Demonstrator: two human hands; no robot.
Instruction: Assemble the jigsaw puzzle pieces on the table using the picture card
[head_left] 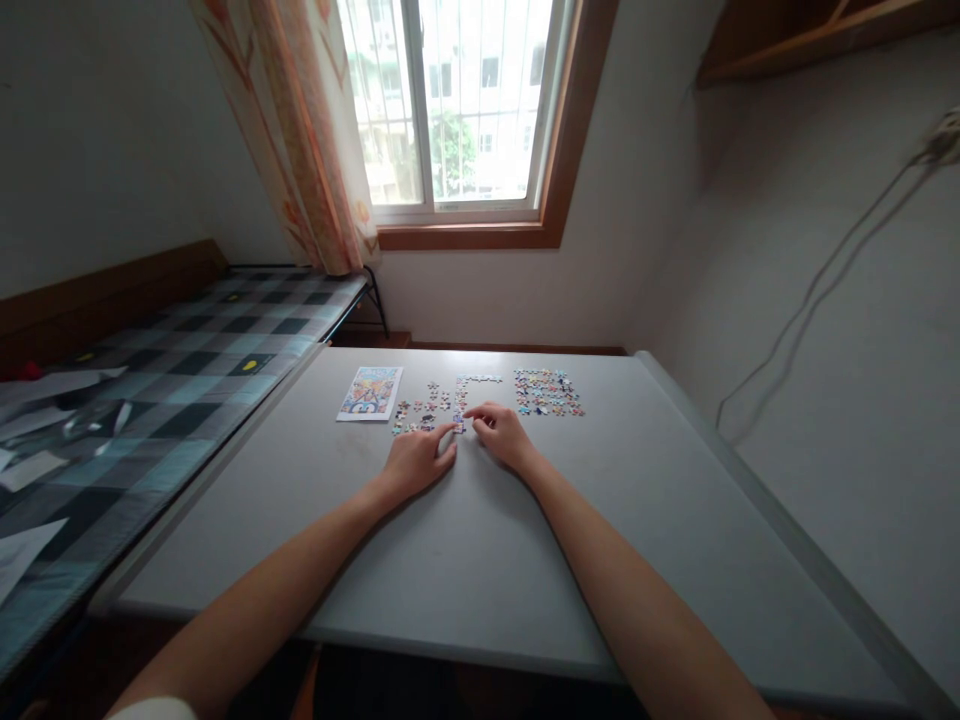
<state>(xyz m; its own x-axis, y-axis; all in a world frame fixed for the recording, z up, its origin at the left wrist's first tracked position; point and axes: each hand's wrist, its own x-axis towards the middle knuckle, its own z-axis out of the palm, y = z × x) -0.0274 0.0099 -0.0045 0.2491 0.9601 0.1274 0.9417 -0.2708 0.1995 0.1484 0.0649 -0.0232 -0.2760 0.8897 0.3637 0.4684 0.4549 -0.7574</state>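
A partly joined jigsaw puzzle (480, 379) lies on the table as a corner, with a row along the top and a column running down towards me. At the lower end of that column sits a purplish puzzle piece (459, 424). My left hand (417, 462) rests on the table with its index finger stretched out to this piece and its thumb apart. From the right, my right hand (501, 432) reaches the column's edge with its index fingertip, its other fingers curled. Neither hand visibly grips a piece. Loose puzzle pieces (405, 412) lie just beyond my left hand.
More loose pieces (549, 392) are spread in a block to the right. A colourful reference picture (370, 393) lies at the left on the grey table (465, 560). A bed with a checked cover (247, 320) borders the table's left side; a window (465, 110) is beyond.
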